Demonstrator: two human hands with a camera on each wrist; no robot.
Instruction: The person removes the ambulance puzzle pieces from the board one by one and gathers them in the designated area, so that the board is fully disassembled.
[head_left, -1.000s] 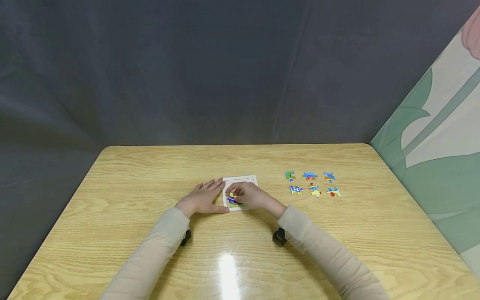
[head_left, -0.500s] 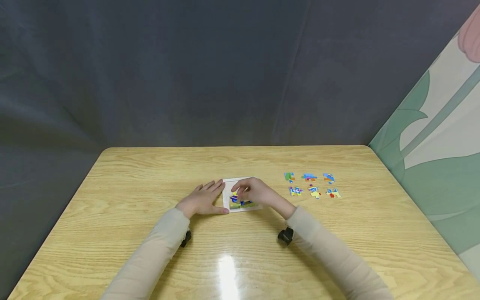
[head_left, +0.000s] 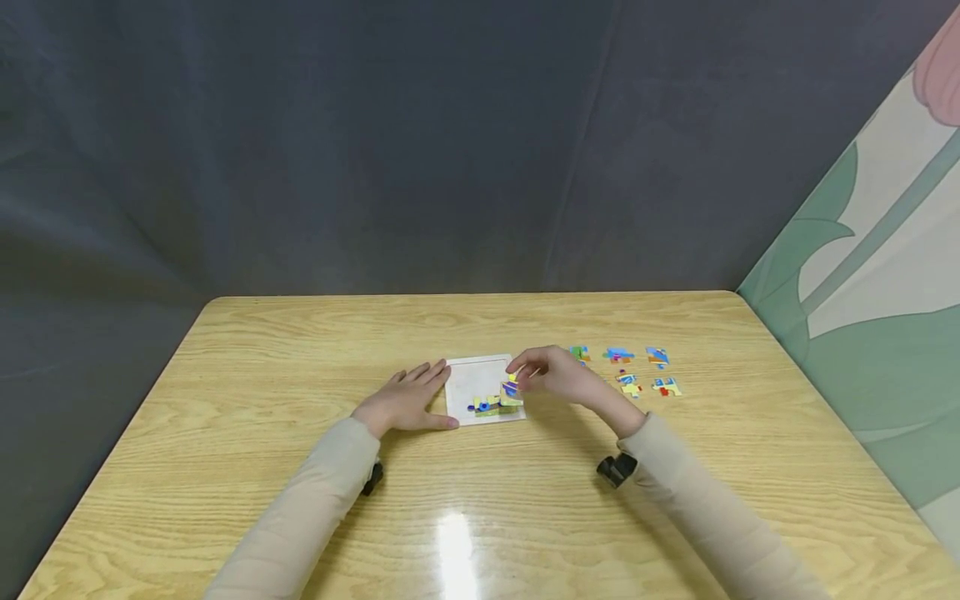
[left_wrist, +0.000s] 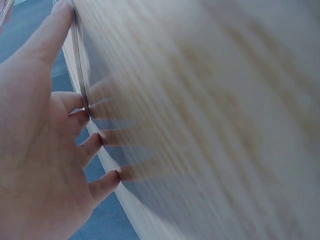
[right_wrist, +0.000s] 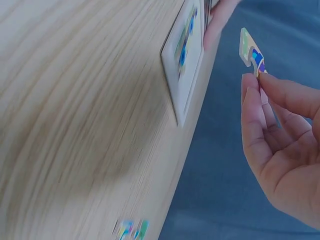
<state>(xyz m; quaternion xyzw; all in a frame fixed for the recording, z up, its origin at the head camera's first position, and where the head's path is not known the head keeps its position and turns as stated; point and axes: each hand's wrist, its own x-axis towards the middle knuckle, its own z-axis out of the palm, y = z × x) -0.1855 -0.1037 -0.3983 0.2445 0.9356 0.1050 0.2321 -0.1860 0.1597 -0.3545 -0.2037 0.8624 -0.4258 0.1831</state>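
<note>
In the head view, my left hand lies with straight, spread fingers along the left side of a white puzzle tray. The left wrist view shows its fingertips at the tray's edge. My right hand is raised over the tray's right side. It pinches a jigsaw piece, green, blue and purple, between thumb and fingers. Joined jigsaw pieces lie along the tray's lower part, toward the right. The lower left corner of the tray shows bare white. The held piece overlaps the tray's right end in the head view.
Several loose jigsaw pieces lie in two rows on the wooden table, right of the tray. My right hand and wrist hide part of them. A dark curtain hangs behind the table; a patterned panel stands at the right.
My right hand has moved right, carrying the jigsaw piece up and away from the tray's lower left corner. The left hand has stayed in place at the tray.
</note>
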